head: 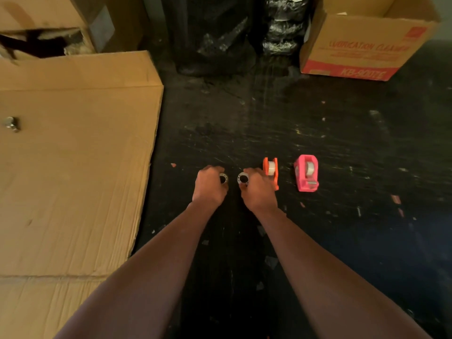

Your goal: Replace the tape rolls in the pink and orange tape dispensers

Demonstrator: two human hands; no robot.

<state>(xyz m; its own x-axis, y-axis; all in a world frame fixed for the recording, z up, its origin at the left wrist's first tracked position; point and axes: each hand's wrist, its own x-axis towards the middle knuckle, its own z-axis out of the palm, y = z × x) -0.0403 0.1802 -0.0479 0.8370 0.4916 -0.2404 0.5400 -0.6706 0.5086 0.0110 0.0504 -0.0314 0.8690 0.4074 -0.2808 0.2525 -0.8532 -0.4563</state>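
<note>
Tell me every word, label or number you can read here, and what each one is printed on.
"LUBRICATION CLEANER", red, blurred, likely reading: side of the open cardboard box at far right.
"KB-9001E" or close, last characters unsure: red band low on that box.
Smaller red lines under the heading, and a red logo at its corner: too blurred to read.
Orange dispenser, pink dispenser: no text visible.

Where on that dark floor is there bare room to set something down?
The black floor is bare between the flattened cardboard sheet and the orange tape dispenser; also right of the pink tape dispenser. It is crowded around both hands.
</note>
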